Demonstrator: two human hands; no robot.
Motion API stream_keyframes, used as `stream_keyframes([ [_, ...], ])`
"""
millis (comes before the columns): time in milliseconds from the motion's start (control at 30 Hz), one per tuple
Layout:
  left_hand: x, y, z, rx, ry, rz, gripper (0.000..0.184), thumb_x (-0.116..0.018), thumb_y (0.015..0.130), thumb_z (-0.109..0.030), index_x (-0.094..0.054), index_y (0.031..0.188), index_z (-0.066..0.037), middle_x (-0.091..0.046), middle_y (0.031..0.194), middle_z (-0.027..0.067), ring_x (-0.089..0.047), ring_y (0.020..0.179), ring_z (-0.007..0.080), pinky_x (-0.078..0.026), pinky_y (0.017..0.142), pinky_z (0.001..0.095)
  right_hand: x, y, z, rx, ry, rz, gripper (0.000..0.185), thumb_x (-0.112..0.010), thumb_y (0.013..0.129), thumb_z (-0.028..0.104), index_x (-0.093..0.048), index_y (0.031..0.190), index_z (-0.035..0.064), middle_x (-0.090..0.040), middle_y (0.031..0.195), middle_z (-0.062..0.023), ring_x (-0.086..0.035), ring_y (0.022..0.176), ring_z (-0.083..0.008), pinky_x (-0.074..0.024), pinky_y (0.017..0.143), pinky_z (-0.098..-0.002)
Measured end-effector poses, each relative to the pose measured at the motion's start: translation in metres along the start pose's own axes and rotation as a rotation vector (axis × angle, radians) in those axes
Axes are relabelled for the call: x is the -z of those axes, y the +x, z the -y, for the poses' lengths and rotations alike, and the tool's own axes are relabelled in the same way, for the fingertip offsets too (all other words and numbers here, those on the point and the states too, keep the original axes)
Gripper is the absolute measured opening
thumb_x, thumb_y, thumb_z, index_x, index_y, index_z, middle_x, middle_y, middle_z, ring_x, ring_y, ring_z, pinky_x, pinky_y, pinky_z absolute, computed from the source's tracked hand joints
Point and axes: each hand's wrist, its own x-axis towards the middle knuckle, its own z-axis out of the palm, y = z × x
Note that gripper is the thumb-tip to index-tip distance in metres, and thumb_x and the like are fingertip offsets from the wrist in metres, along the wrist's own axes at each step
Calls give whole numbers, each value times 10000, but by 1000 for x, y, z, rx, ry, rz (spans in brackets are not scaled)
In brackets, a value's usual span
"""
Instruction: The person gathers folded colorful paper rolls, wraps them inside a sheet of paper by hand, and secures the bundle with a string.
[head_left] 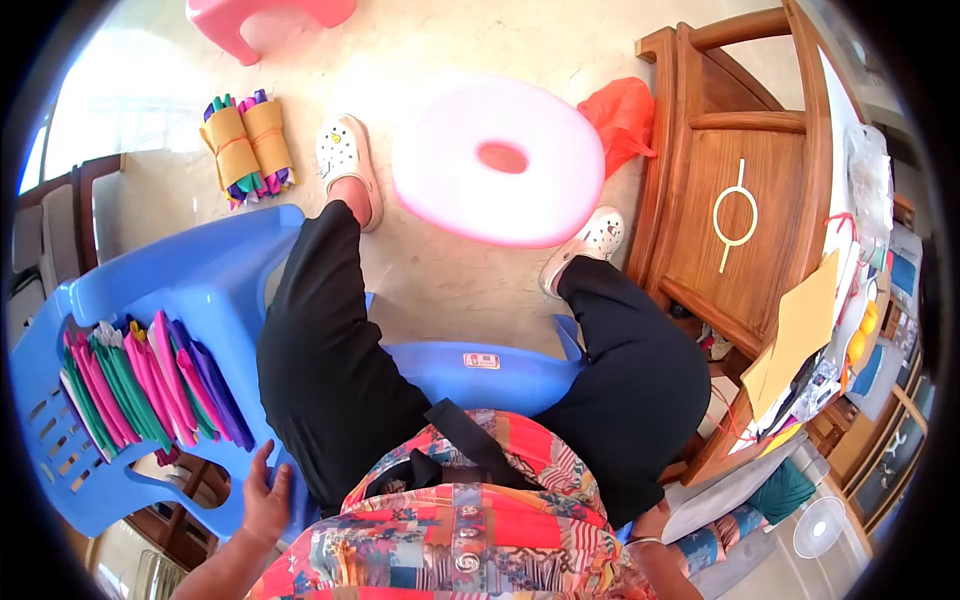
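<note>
My left hand (266, 498) rests at the edge of the blue plastic chair (190, 320) on the left, its fingers apart and nothing in them. On that chair's seat lies a row of folded pink, green and purple pieces (150, 385). My right hand (650, 522) is low by my right thigh, partly hidden by the patterned clothing, so its fingers do not show clearly. I sit on a blue seat (480, 370) with a small label. Two tan-wrapped bundles (248, 148) of coloured pieces lie on the floor beyond my left foot.
On the floor ahead is a round pink-and-white stool (450, 160) with a hole, beside a red plastic bag (622, 120). A pink stool (250, 15) stands at the top. Wooden furniture (750, 200) fills the right, with cardboard (792, 335) and a white fan (819, 527) nearby.
</note>
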Motion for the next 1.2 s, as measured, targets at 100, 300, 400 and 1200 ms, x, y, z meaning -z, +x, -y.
stream_keyframes([
  [100,-1,-1,-15,0,29,-79,480,-616,979,-169,-492,1425,-43,-587,779,44,-517,703,107,-450,628,289,-17,-14,18,-17,23,-20,156,-675,889,161,-676,914,6,-684,854,-33,-622,794,-121,-500,702,-281],
  [300,-1,11,18,-31,97,-103,412,-614,969,-153,-555,1356,-24,-599,743,34,-516,666,98,-450,599,305,-15,-16,14,83,-124,-89,269,-675,914,252,-701,966,-11,-706,824,-81,-643,746,-152,-525,706,-317],
  [400,-5,41,17,-62,194,-87,397,-620,961,-159,-564,1330,-23,-606,753,52,-529,674,127,-456,604,323,-20,-30,55,16,-460,-118,328,-671,880,315,-735,996,15,-733,900,-179,-705,862,-256,-533,801,-365],
  [1200,14,111,-64,-474,882,-190,300,-665,900,-211,-637,1127,-17,-661,828,194,-631,742,357,-499,645,469,-6,-33,63,631,-190,-194,175,-712,866,222,-706,934,61,-685,878,-139,-680,829,-312,-538,769,-381],
])
